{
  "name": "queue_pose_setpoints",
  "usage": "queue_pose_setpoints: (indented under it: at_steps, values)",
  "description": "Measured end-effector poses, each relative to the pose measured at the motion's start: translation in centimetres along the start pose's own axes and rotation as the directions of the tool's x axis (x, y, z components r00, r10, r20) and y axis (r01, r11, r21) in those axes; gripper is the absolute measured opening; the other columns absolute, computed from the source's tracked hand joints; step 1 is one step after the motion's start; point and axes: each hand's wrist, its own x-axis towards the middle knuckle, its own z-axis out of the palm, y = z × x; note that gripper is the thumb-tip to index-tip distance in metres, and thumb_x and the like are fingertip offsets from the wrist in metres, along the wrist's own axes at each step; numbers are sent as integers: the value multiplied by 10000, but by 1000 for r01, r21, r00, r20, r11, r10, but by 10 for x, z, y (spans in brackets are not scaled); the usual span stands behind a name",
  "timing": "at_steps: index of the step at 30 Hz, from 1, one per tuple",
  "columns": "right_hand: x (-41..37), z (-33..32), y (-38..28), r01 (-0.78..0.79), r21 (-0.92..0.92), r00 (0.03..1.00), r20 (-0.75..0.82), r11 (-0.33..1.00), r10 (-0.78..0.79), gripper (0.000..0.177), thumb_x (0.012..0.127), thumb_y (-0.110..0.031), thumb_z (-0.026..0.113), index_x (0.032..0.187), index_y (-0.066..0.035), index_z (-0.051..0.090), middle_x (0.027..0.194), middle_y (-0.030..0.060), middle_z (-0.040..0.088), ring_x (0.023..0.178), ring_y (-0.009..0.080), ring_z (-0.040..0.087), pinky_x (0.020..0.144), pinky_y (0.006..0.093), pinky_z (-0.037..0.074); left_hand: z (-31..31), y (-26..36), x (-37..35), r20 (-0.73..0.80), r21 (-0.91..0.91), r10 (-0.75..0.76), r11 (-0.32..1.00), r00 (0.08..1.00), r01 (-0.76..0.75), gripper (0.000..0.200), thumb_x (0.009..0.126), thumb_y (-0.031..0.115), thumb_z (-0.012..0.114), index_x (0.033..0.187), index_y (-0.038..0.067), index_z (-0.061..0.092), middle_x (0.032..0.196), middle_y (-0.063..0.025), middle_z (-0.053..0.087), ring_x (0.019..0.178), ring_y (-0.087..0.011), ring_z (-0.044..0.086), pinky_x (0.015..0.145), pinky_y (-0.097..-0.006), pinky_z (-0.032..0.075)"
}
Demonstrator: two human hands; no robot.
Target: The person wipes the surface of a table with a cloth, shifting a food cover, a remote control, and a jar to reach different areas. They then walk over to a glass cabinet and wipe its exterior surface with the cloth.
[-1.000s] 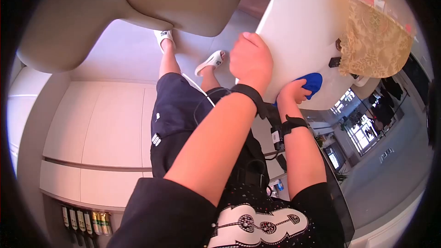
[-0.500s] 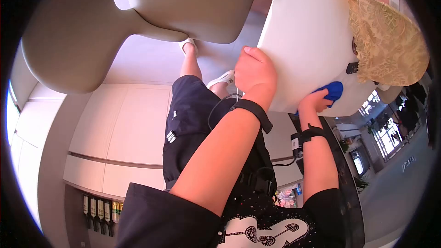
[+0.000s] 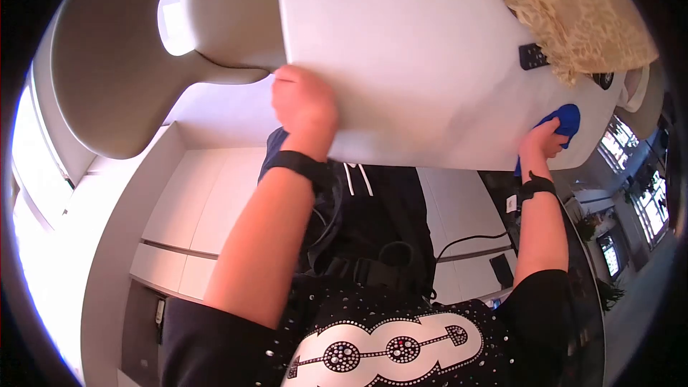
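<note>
- While the person leans over the white table (image 3: 416,50), the right hand (image 3: 542,140) is at the right end of its near edge, close to the rounded near-right corner.
- That hand's fingers are closed on a blue cloth (image 3: 566,118), bunched between them and pressed onto the tabletop; the cloth shows just beyond the fingertips, towards the corner.
- The left hand (image 3: 304,104) lies on the near edge towards the table's left end, well apart from the right hand, knuckles up and fingers bent together.
- Whether its thumb clasps the underside of the edge cannot be told.
- Each wrist wears a black band: the left band (image 3: 297,165) and the right band (image 3: 536,188).
- A black remote (image 3: 534,56) lies flat on the tabletop beyond the cloth, near the right edge.
- A gold patterned cover (image 3: 573,14) is draped over the far-right part of the table, its hem just beside the remote.
- A beige chair (image 3: 122,64) stands off the table's left edge, near the left hand but not touching it.
</note>
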Motion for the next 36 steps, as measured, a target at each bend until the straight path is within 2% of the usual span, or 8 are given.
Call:
queue_pose_setpoints:
  at_steps: [8, 11, 21, 25, 27, 28, 33, 36]
  values:
    - [124, 10, -8, -104, -7, 995, -3, 995, 104, 705, 840, -483, 438, 1316, 31, 358, 1271, 292, 430, 1179, 445, 432, 963, 531, 380, 20, 2, 21, -190, -16, 58, 998, 980, -62, 628, 905, 380, 238, 1019, -103, 621, 1112, -298, 593, 1052, -439, 562, 927, -474, 422]
    - [123, 13, -10, -152, -43, 988, -27, 988, 151, 704, 841, -470, 437, 1323, 33, 339, 1292, 282, 405, 1181, 431, 424, 956, 532, 384, 16, 8, 19, -197, -116, -21, 993, 980, -2, 628, 900, 384, 243, 1081, -101, 598, 1150, -279, 586, 1058, -417, 565, 924, -461, 426]
    - [106, 12, -16, -170, -28, 985, -9, 985, 170, 649, 859, -441, 431, 1314, 15, 350, 1290, 273, 384, 1160, 408, 430, 937, 511, 411, 5, 1, 26, -168, -208, -3, 978, 986, -33, 622, 890, 386, 255, 1137, -81, 583, 1202, -255, 568, 1083, -389, 554, 943, -432, 415]
    - [110, 13, -15, -170, -14, 985, -8, 985, 170, 659, 862, -457, 431, 1321, 8, 351, 1291, 277, 389, 1169, 422, 436, 942, 516, 414, 8, 1, 17, -166, -206, -16, 978, 986, -19, 624, 889, 385, 253, 1127, -85, 587, 1199, -260, 569, 1092, -401, 546, 951, -438, 408]
    - [113, 14, -16, -162, -4, 987, -3, 987, 162, 663, 863, -465, 431, 1325, 4, 351, 1292, 278, 391, 1174, 428, 439, 944, 518, 415, 9, 1, 15, -204, -91, 35, 994, 978, -54, 621, 886, 380, 248, 1085, -84, 609, 1169, -277, 578, 1083, -416, 545, 954, -448, 404]
    - [115, 17, -14, -159, 2, 987, -2, 987, 159, 665, 864, -469, 431, 1326, 2, 351, 1293, 279, 392, 1176, 432, 441, 945, 519, 416, 9, -1, 14, -207, -101, 22, 994, 978, -44, 621, 886, 380, 248, 1085, -84, 609, 1169, -277, 578, 1083, -416, 545, 954, -448, 404]
    - [112, 13, -7, -124, 67, 989, -72, 990, 129, 675, 866, -486, 431, 1333, -6, 351, 1294, 283, 397, 1185, 446, 448, 949, 524, 419, 2, 2, 5, -143, -81, 57, 994, 988, -69, 598, 882, 354, 237, 1032, -58, 643, 1104, -275, 607, 1034, -428, 566, 921, -466, 423]
    - [124, 11, -2, -75, -44, 995, -68, 996, 72, 677, 876, -503, 416, 1328, -4, 346, 1291, 293, 396, 1158, 450, 468, 943, 522, 424, 10, -2, 7, -118, -42, 50, 998, 992, -56, 580, 897, 346, 235, 980, -41, 659, 1063, -256, 627, 994, -433, 582, 876, -488, 445]
